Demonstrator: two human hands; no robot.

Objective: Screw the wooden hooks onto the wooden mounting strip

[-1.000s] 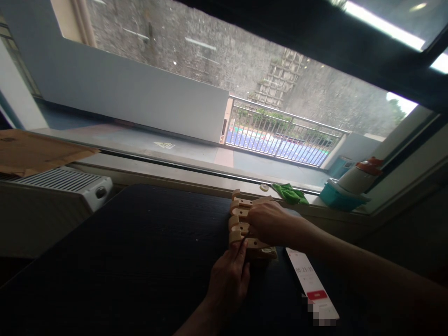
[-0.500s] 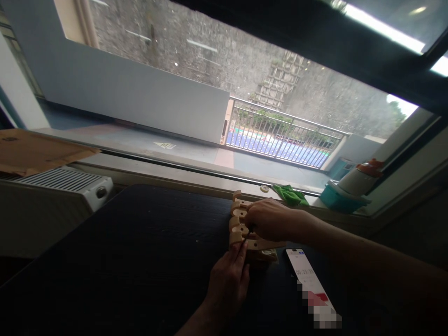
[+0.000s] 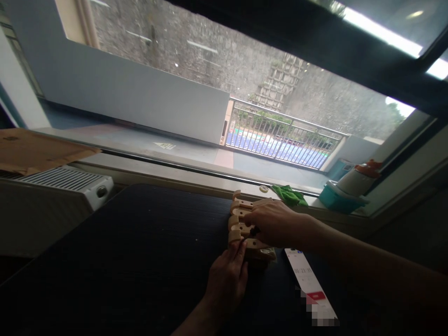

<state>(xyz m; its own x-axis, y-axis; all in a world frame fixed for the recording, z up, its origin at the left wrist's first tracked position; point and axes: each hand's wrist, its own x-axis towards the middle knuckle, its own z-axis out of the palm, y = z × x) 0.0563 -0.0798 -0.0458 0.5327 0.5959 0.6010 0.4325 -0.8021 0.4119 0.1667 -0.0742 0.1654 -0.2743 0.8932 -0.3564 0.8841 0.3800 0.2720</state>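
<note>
A stack of pale wooden pieces [image 3: 239, 215] with rounded hooked ends stands on a dark table [image 3: 140, 252] near the window sill. My left hand [image 3: 227, 279] lies below the stack, fingers together, fingertips pressed against its lowest piece. My right hand [image 3: 271, 222] reaches in from the right and rests over the stack's right side, fingers curled onto the pieces with a small dark thing at the fingertips that I cannot make out.
A phone [image 3: 310, 283] with a lit screen lies to the right of the stack. On the sill sit a green cloth [image 3: 289, 194], a small round object [image 3: 263, 188] and a teal container [image 3: 341, 198]. A white radiator [image 3: 52, 196] with cardboard [image 3: 31, 150] stands at left.
My right hand shifted slightly over the wooden stack, fingers moving along the middle pieces. My left hand stayed pressed at the bottom of the stack.
</note>
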